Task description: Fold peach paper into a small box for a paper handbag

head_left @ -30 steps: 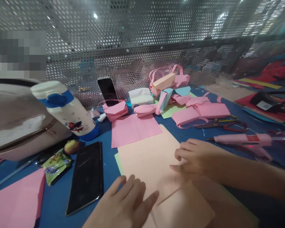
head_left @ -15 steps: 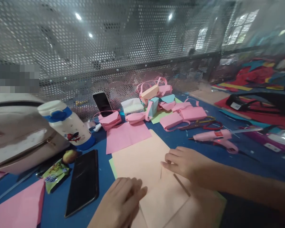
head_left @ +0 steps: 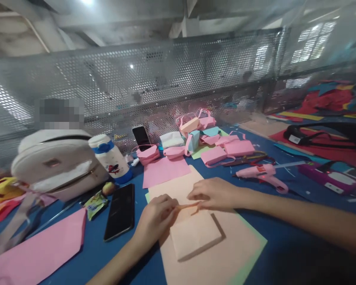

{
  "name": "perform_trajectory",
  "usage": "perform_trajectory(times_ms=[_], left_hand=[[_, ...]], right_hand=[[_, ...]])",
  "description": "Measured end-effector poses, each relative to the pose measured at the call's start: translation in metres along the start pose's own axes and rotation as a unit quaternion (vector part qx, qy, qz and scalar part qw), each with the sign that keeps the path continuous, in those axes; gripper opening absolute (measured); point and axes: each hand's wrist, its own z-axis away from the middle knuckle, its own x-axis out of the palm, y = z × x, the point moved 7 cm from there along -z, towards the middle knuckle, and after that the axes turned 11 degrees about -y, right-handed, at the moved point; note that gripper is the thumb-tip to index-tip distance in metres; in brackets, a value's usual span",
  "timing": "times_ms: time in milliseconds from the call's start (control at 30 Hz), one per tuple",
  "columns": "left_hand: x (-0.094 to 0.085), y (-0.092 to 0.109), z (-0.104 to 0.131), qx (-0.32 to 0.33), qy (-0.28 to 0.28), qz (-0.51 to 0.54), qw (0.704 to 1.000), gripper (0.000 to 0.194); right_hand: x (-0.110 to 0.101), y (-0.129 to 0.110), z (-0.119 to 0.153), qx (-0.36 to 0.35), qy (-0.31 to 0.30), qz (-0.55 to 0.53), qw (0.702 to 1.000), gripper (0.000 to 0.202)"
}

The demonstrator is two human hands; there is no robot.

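A small folded packet of peach paper (head_left: 197,233) lies on larger peach sheets (head_left: 234,253). At its far side, a narrow raised paper edge (head_left: 187,206) runs between my hands; I cannot tell whether it is part of the packet. My left hand (head_left: 158,215) pinches that edge's left end, fingers curled. My right hand (head_left: 215,194) has its fingers bent over the right end, closed on the paper. The fingertips partly hide where they grip.
Left: a phone (head_left: 120,211), snack packet (head_left: 96,204), bottle (head_left: 111,160), backpack (head_left: 57,158) and pink paper (head_left: 44,247). Behind: pink paper bags (head_left: 215,155) and a propped phone (head_left: 141,137) before a perforated metal screen (head_left: 166,75). Right: a pink glue gun (head_left: 259,172) with cord.
The view has tilted up and shifted left. My hands have come closer together at the packet's far side, and a raised paper edge now shows between them.
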Motion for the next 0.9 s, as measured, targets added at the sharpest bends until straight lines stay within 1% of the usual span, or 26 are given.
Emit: perform_trajectory(times_ms=[100, 200, 267, 333, 400, 500, 600, 667, 767, 900], left_hand=[[-0.018, 0.002, 0.001, 0.002, 0.074, 0.039, 0.997, 0.024], [-0.041, 0.006, 0.003, 0.02, 0.169, 0.051, 0.984, 0.021], [-0.051, 0.01, 0.004, 0.034, 0.217, 0.038, 0.975, 0.018], [-0.057, 0.017, 0.006, 0.058, 0.25, 0.019, 0.966, 0.015], [-0.056, 0.025, 0.008, 0.091, 0.262, 0.004, 0.961, 0.014], [-0.049, 0.038, 0.013, 0.134, 0.254, -0.01, 0.958, 0.017], [-0.043, 0.046, 0.02, 0.153, 0.236, -0.012, 0.96, 0.022], [-0.041, 0.048, 0.026, 0.159, 0.222, -0.009, 0.962, 0.025], [-0.036, 0.045, 0.033, 0.161, 0.182, 0.001, 0.97, 0.03], [-0.027, 0.031, 0.04, 0.141, 0.103, 0.043, 0.984, 0.038]], right_hand=[[-0.009, 0.002, -0.01, 0.011, 0.035, -0.025, 0.999, 0.018], [-0.029, -0.005, -0.008, -0.007, 0.116, -0.044, 0.992, 0.019], [-0.043, -0.009, -0.002, -0.018, 0.168, -0.066, 0.983, 0.022], [-0.05, -0.012, 0.004, -0.023, 0.197, -0.083, 0.977, 0.026], [-0.051, -0.014, 0.009, -0.024, 0.213, -0.085, 0.973, 0.027], [-0.048, -0.014, 0.017, -0.021, 0.25, -0.081, 0.965, 0.024], [-0.042, -0.014, 0.024, -0.029, 0.285, -0.086, 0.954, 0.02], [-0.04, -0.018, 0.027, -0.043, 0.294, -0.086, 0.951, 0.019], [-0.036, -0.027, 0.03, -0.075, 0.294, -0.079, 0.95, 0.02], [-0.029, -0.035, 0.037, -0.11, 0.291, -0.073, 0.948, 0.026]])
